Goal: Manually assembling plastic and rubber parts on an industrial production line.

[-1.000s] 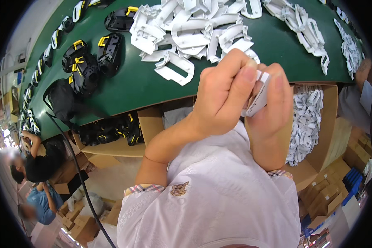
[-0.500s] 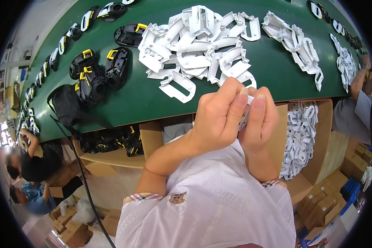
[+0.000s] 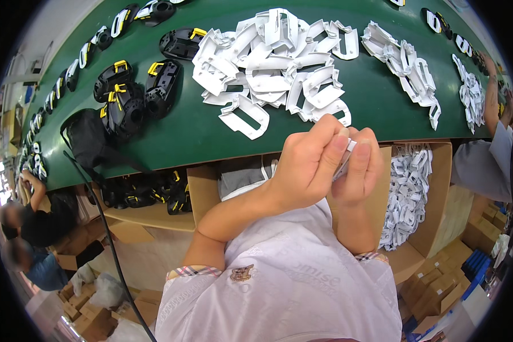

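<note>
In front of the table edge, my left hand [image 3: 305, 165] and my right hand [image 3: 359, 171] meet, thumbs side by side. Both are closed on a white plastic piece [image 3: 345, 157], mostly covered by my fingers. Just beyond them on the green table [image 3: 194, 134] lies a heap of white plastic frames [image 3: 268, 65], each with a long slot. Left of the heap are several black plastic housings [image 3: 161, 88] with yellow clips.
A black bag [image 3: 91, 139] rests at the table's edge, near a black cable [image 3: 111, 233]. Below stand open cartons of black housings [image 3: 148, 191] and white frames [image 3: 406, 196]. More white frames [image 3: 404, 62] lie to the right. Other people [image 3: 484, 165] work at both sides.
My hands have shifted slightly down and right in the picture, still gripping the white piece, which now shows more between the thumbs. At the right, a person's arm reaches further over the table.
</note>
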`<state>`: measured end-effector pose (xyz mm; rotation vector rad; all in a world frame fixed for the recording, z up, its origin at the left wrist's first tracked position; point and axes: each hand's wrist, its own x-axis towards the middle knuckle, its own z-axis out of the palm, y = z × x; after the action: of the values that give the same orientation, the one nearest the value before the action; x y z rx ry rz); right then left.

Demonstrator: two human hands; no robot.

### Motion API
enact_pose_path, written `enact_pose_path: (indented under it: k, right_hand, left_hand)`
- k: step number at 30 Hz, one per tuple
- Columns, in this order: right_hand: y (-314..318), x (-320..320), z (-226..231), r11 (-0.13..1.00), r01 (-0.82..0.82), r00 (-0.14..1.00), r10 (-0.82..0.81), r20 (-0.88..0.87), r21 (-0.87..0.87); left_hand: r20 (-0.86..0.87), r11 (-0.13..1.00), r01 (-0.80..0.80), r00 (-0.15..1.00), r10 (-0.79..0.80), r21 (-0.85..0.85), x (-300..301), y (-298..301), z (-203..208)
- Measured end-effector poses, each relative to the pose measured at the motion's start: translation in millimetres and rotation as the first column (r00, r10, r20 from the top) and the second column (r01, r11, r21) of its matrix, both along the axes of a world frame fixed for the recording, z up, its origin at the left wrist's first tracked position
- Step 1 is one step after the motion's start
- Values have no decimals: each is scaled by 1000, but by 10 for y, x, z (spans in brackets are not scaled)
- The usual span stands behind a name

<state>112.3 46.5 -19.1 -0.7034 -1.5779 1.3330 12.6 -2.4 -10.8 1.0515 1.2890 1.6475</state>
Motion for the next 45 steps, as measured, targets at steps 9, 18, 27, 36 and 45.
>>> enact_pose_path:
  k: [9,18,27,36,45]
  right_hand:
    - [-34,41,-77,1000,10,999,-11,42,24]
    - [-83,-70,-189,968,84,995,-96,-39,-238]
    - [9,-49,-171,966,-21,995,-6,-104,-257]
    - [813,347,-673,930,367,906,-363,218,25]
    - [768,337,-743,931,309,880,-358,312,195]
  left_hand:
    - [-102,1000,20,995,-18,16,-7,-7,-9]
    - [-343,899,-56,913,223,434,-53,42,-236]
    - [17,989,124,992,-123,-81,-261,74,-33]
    - [-831,905,-404,542,123,-129,-1981,1740,-90]
    - [-933,545,-763,227,-279,-349,-2474,2627,-493]
